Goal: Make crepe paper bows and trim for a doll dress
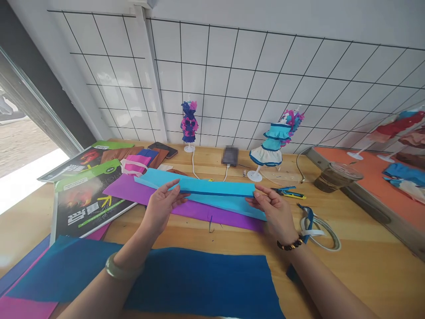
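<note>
A long light-blue strip (215, 188) with a dark blue band along its near edge is stretched level between my two hands; whether it is paper or cloth I cannot tell. My left hand (163, 201) pinches it near the middle, thumb on top. At the strip's right end, my right hand (270, 204) grips the corner between thumb and fingers. Below it hangs or lies another light-blue layer (232, 204). A purple sheet (199, 212) lies flat on the table underneath. Closer to me, a wide dark blue sheet (206, 279) is spread under my forearms.
Two small dressed stands, one purple (189, 126) and one light-blue and white (270, 146), stand by the grid wall. Pliers (292, 193), a roll of white tape (332, 237) and a lidded cup (337, 177) lie to the right. Printed packets (89, 204) are at left.
</note>
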`<state>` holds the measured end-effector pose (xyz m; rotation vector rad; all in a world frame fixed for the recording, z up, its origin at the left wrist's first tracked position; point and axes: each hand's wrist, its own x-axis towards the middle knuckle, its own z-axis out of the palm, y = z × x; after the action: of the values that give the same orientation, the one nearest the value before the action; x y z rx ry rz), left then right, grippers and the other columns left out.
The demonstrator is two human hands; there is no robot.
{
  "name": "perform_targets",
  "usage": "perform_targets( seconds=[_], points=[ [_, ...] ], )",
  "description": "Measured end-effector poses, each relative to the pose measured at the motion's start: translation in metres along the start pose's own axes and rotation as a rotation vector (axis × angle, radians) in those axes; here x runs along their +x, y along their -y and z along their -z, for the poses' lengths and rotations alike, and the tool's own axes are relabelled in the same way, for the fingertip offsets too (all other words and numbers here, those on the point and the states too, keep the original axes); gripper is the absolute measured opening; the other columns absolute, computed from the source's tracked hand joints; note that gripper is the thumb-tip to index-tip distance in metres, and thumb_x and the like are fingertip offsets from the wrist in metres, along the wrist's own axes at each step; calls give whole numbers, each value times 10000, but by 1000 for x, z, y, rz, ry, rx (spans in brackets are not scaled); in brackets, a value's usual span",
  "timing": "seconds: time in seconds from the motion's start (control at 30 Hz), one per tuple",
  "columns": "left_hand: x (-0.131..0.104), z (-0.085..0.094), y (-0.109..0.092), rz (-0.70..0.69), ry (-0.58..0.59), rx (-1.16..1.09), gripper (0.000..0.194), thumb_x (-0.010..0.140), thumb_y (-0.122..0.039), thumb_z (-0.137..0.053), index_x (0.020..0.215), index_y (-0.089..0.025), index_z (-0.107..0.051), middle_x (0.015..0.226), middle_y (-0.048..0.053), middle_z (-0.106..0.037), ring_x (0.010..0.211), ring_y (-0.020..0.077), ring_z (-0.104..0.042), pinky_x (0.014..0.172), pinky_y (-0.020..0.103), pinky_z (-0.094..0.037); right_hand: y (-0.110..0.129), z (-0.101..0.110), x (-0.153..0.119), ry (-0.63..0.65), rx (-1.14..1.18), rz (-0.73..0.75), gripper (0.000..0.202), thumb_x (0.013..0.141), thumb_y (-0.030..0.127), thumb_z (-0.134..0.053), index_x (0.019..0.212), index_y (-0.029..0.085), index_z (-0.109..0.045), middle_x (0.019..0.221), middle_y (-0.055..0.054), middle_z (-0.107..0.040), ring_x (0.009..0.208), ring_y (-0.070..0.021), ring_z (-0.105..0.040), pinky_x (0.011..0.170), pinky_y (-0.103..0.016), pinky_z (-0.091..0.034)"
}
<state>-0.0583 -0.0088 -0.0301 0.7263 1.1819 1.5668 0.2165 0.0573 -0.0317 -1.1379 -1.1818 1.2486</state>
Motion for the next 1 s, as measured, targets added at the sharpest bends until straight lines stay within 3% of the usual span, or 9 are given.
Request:
perform_targets(
  seconds=[0.17, 0.37, 0.6, 0.77, 0.9, 1.0],
  points=[
    [-2, -2, -3, -31, -15, -41, 457, 733, -303, -655, 1145, -163, -515, 830, 32, -661, 786, 163, -648, 812, 347, -509, 2, -2, -1, 40, -40, -32, 526, 621, 456, -708, 1046, 179, -568, 724, -16, -688, 676, -186, -674, 657, -306, -549],
    [-5, -1, -9, -39, 7, -104, 415, 734, -284, -653, 1113, -167, -531, 772, 15, -664, 691, 137, -645, 710, 290, -526, 0, 1, 1, 12, -141, -33, 486, 680, 508, -638, 1028, 177, -569, 706, -41, -683, 680, -197, -661, 664, -331, -547],
    [-14, -6, -19, 59, 166, -304, 268, 760, -183, -623, 1023, -147, -588, 665, -4, -638, 553, 90, -610, 528, 188, -521, 5, 1, -3, 16, -180, 92, 432, 776, 494, -540, 1056, 165, -547, 842, -83, -684, 807, -202, -651, 747, -371, -527],
    [-22, -2, -27, 203, 236, -525, 196, 823, -155, -532, 1005, -159, -606, 600, -41, -577, 447, 31, -545, 406, 99, -464, 3, -5, -12, 145, -169, 157, 405, 809, 464, -515, 1087, 171, -529, 893, -85, -678, 840, -190, -641, 788, -383, -519],
    [-23, 1, -26, 211, 177, -561, 253, 837, -155, -507, 1076, -185, -583, 682, -28, -606, 515, 44, -585, 468, 112, -505, 1, -10, -18, 283, -192, 149, 386, 831, 444, -493, 1105, 175, -533, 933, -91, -679, 868, -195, -638, 822, -400, -509],
    [-24, -5, -19, 240, 232, -507, 260, 829, -164, -527, 1082, -187, -584, 650, -33, -587, 472, 39, -562, 502, 134, -525, 4, -15, -25, 385, -182, 139, 359, 840, 424, -494, 1105, 186, -538, 992, -95, -667, 937, -204, -621, 880, -410, -481]
  ],
)
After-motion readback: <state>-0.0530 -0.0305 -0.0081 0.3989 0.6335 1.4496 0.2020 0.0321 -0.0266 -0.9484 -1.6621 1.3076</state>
